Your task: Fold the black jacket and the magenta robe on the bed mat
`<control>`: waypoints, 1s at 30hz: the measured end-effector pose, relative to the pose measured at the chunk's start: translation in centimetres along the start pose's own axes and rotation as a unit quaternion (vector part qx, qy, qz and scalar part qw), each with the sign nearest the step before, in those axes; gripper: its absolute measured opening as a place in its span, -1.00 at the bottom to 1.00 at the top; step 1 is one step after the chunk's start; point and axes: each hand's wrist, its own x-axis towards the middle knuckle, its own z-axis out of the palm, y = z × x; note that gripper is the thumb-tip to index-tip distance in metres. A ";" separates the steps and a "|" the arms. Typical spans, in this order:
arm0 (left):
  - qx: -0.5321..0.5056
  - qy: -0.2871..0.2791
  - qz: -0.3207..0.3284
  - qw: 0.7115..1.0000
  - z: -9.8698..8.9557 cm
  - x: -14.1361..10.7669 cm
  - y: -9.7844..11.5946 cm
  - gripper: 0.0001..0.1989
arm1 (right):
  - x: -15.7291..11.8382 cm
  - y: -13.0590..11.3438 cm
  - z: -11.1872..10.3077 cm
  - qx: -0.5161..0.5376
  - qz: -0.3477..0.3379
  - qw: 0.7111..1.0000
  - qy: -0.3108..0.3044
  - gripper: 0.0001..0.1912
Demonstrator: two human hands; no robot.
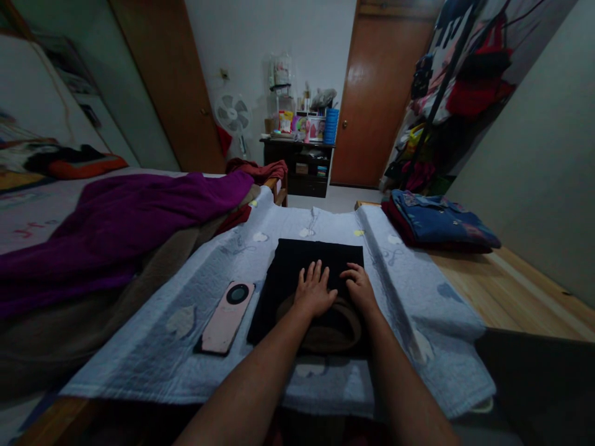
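Note:
A black garment (pixel 288 266), folded into a near rectangle, lies flat on a pale blue quilted cloth (pixel 204 365). Its brownish collar (pixel 332 339) faces me at the near end. My left hand (pixel 316 290) rests palm down on the middle of the garment, with the fingers spread. On the garment's right side lies my right hand (pixel 359 284), its fingers apart and slightly bent, with nothing visible in them. To the left of the garment is a pink phone (pixel 225 325), face down, with a round black camera ring.
A folded denim garment (pixel 441 220) sits on a wooden surface (pixel 469 282) at right. At left, a purple blanket (pixel 171 207) covers part of a bed. Toward the back stand a fan (pixel 233 114), a dark cabinet (pixel 297 164) and a wooden door (pixel 369 93).

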 end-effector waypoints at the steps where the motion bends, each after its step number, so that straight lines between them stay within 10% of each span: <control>1: 0.001 0.001 0.001 1.000 0.0 0.0 0.0 -0.27 | -0.1 0.1 -0.1 -0.001 -0.006 1.000 -0.016 -0.72; 30: 0.008 0.001 0.001 1.000 -0.1 0.0 0.0 -0.27 | -0.8 0.2 1.1 -0.047 -0.067 0.996 0.038 -0.88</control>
